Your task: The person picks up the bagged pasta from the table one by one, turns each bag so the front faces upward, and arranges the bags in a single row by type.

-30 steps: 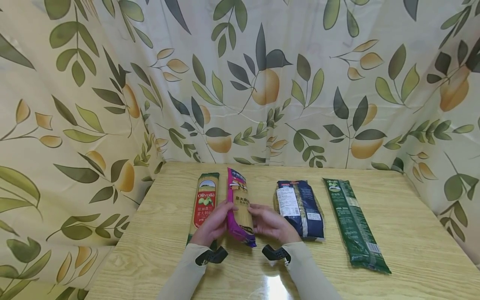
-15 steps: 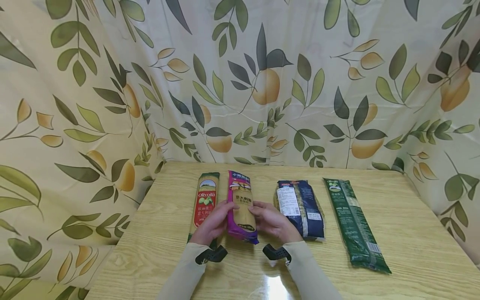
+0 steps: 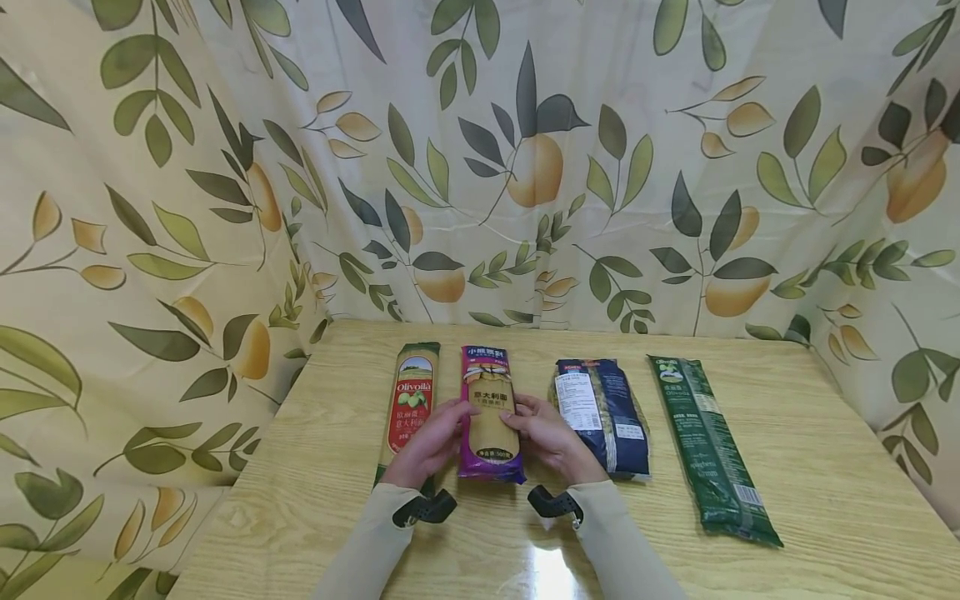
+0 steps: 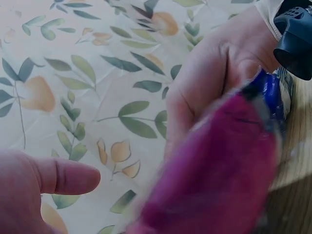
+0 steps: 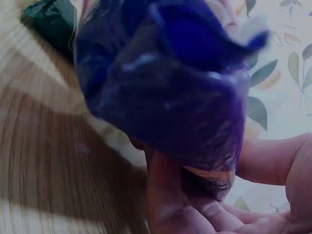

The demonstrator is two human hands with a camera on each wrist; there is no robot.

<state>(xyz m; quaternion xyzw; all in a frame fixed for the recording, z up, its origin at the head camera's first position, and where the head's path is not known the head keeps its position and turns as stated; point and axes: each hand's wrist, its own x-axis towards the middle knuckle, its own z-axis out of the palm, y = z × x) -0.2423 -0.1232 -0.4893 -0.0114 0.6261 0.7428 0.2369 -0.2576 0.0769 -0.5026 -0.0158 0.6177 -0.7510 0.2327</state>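
My left hand (image 3: 429, 446) and right hand (image 3: 552, 437) both clamp the purple pasta bag (image 3: 491, 421) by its sides, fingers curled round it. It's between the red-label packet (image 3: 409, 400) and the navy bag (image 3: 617, 400), seemingly just off the table (image 3: 825, 467). Those two and the green packet (image 3: 708, 450) are down in a row; I judge this one not yet placed.

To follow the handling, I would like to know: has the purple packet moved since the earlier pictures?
Yes. In the head view, the purple packet has shifted slightly right, nearer the blue packet lying on the table.
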